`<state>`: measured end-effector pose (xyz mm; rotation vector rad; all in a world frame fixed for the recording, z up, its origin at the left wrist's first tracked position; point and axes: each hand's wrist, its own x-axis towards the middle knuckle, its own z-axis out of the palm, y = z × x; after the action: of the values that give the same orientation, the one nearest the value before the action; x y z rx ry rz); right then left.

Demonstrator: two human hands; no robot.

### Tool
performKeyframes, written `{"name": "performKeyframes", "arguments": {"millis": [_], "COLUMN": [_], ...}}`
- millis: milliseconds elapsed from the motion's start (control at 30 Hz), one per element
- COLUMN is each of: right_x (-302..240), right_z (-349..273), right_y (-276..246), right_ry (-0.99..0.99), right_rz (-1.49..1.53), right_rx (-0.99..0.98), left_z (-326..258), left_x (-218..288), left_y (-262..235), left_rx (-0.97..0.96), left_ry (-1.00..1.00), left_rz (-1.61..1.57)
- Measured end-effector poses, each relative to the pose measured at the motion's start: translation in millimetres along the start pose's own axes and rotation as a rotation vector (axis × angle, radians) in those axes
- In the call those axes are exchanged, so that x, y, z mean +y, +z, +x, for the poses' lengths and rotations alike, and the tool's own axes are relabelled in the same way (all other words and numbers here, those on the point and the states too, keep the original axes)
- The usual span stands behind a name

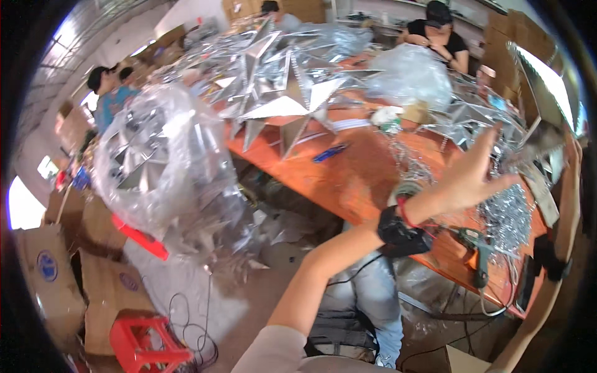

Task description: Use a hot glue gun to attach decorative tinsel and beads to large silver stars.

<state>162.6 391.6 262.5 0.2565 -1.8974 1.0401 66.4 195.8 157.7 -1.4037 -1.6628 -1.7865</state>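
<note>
Left hand (469,177) is raised over the orange bench (348,174), palm open, fingers (491,146) spread wide — nothing is held. A black wrist strap (398,227) with a red band is worn on that forearm. Nearest to the left hand: a heap of silver tinsel (510,217) on the bench, just beside and below the palm.

Right hand (569,146) is seen at the far right edge, arm raised upright, with a black band (553,264) on the forearm. It is at a large silver foil star piece (541,93), which is held up at the top right; fingers are mostly hidden behind it and blurred, so grip state cannot be told.

A glue gun (479,248) lies on the bench near edge, below the tinsel, cable trailing off. A blue tool (329,152) lies mid-bench, well apart from both hands. Large silver stars (280,81) are piled at the far end of the bench — a clear plastic bag (161,161) with more silver pieces is seen at left. A red stool (146,342) and cardboard boxes (56,273) are on the floor at lower left. Other people are seated at the far side.
</note>
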Motion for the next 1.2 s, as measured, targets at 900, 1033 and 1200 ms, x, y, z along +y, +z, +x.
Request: {"name": "performKeyframes", "arguments": {"millis": [900, 1033, 1200], "right_x": [-83, -90, -83], "right_z": [-64, -84, -122], "right_y": [64, 31, 7], "right_ry": [-0.248, -0.039, 0.192], "right_rz": [-0.398, -0.467, -0.286], "right_rx": [-0.394, -0.296, -0.115], "left_z": [-83, -79, -127], "left_x": [62, 61, 31], "left_y": [-137, -164, -194], "left_rx": [0.0, 0.213, 0.163], "left_ry": [-0.468, -0.558, -0.375], "left_rz": [0.2, 0.444, 0.699]}}
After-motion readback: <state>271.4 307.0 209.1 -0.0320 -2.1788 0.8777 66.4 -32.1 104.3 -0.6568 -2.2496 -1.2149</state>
